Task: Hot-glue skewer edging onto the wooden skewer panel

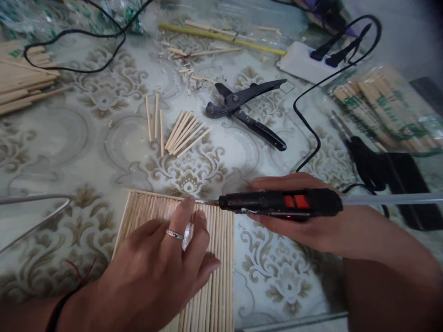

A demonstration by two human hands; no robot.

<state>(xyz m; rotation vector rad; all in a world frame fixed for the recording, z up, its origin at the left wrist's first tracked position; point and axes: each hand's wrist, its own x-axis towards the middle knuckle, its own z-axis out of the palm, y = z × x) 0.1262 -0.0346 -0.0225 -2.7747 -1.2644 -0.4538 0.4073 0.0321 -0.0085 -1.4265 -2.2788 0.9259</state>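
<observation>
A table in a pale cover with a scrolling floral pattern carries everything. At the middle of its near side lies the stick panel, made of thin wooden sticks set side by side, with a thin strip along its far edge; its near end runs out of view. Near the table's right edge is a clear pack of sticks with green print, and toward the far left corner is a loose pile of sticks. The person's left hand rests palm down on the panel, its fingers bent and loosely spread, one fingertip at the far edge. The right hand, right of the panel, is wrapped around a black and red glue gun. The nozzle points left at the panel's far edge, just beside that fingertip; whether it touches cannot be told. A black cutter, arms apart, lies beyond the panel. Toward the far right corner is a white power strip with two black plugs. Short cut sticks lie fanned between panel and cutter. Smallest are a ring on a left finger and a shiny whitish bit beside it.
</observation>
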